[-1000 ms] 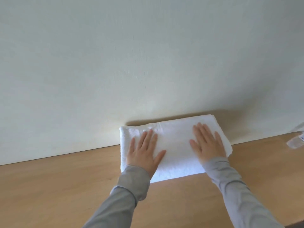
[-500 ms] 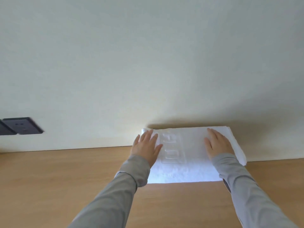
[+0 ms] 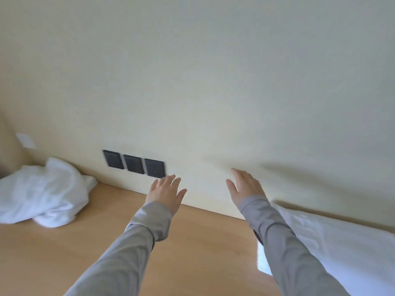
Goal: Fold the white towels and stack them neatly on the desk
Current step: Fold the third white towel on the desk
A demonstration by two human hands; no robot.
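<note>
A folded white towel [image 3: 333, 242] lies flat on the wooden desk [image 3: 203, 242] at the right, against the wall, partly hidden by my right sleeve. A crumpled heap of white towels [image 3: 42, 195] sits at the far left of the desk. My left hand [image 3: 165, 192] hovers over the desk in the middle, fingers spread, holding nothing. My right hand [image 3: 245, 186] is raised beside it, left of the folded towel, fingers apart and empty. Both hands are blurred by motion.
A cream wall [image 3: 213, 82] runs along the back of the desk. Three dark sockets [image 3: 134, 164] sit low on the wall above the desk, just left of my left hand. A pale plate [image 3: 25, 141] is on the wall at far left.
Both hands have lifted off the folded towel and swung left. The view has turned left, bringing the sockets and the crumpled towel heap into sight.
</note>
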